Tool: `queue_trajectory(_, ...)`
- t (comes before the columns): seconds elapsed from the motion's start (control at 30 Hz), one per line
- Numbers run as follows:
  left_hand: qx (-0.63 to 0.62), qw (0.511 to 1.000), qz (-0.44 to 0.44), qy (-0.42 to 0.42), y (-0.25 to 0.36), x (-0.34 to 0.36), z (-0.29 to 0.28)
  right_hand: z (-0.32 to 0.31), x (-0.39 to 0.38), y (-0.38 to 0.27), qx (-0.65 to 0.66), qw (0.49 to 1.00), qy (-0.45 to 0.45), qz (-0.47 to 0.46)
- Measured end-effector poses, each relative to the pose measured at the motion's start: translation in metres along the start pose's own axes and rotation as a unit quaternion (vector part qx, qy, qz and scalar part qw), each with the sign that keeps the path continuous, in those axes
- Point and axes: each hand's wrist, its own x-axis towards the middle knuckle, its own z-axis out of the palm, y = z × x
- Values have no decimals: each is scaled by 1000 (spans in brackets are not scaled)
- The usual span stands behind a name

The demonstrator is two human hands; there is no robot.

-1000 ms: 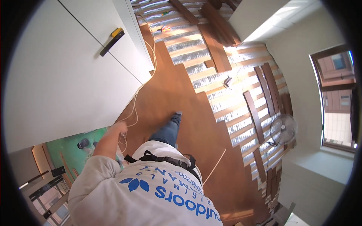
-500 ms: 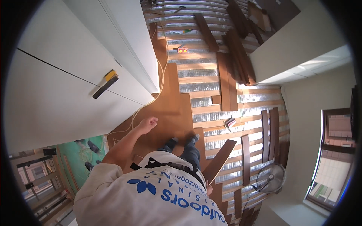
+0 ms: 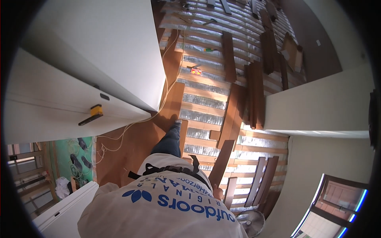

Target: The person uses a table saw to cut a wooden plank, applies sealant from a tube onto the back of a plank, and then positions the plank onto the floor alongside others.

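A brown wooden floorboard point(image 3: 223, 160) slants up from my right side, held low down by my right hand point(image 3: 218, 192). The fingers are closed round the board's edge, and part of the hand is hidden by my sweatshirt. My left hand is out of sight. One of my feet rests at the edge of the laid floor point(image 3: 131, 148), which borders open wooden joists with silvery foil between them.
A white cabinet door with a black handle point(image 3: 90, 118) stands at left, and a pale cable point(image 3: 170, 85) runs past it. Loose board stacks point(image 3: 254, 95) lie ahead right. A fan point(image 3: 253, 223) stands at lower right. A small red box point(image 3: 196, 71) and a hammer point(image 3: 209, 22) lie ahead.
I have stepped forward along the laid floor. My left hand has dropped out of view. The board in my right hand has come along and points more upward.
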Motion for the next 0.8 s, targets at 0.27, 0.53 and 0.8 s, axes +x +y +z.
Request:
queue_trajectory(0.27, 17, 997, 68, 37, 134, 153, 1, -104, 123, -160, -10, 998, 8, -66)
queue_trajectory(0.53, -207, 961, 175, 50, 489, 300, -127, -237, 264, -343, -21, 994, 15, -108)
queue_trajectory(0.8, -328, 922, 10, 203, 491, 365, -138, -406, 459, -552, -42, 975, 22, -219)
